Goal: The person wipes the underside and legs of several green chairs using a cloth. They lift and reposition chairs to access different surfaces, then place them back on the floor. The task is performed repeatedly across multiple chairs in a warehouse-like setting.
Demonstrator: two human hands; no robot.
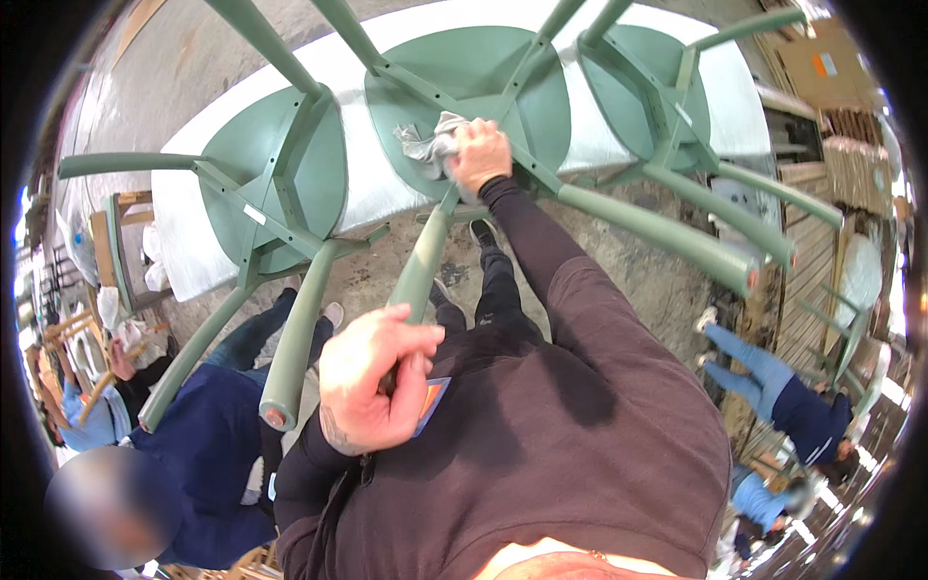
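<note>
A green chair [530, 72] stands upside down in the middle, its round seat underside and crossed braces facing up. My right hand [481, 155] is closed on a crumpled grey cloth [425, 145], against the braces near the base of one leg. Closer to my body, my left hand [377, 379] is curled round the end of a chair leg [422, 256], whose tip is mostly hidden by the fingers. Another upturned green chair [227, 174] sits to the left, and a third green chair [633, 68] to the right.
The chairs rest on a long table [174, 227] covered in white sheeting. Long legs jut toward me on both sides. A person in dark blue [217, 435] is close at my left; another person [807, 420] is farther right. Cardboard [831, 68] is stacked at far right.
</note>
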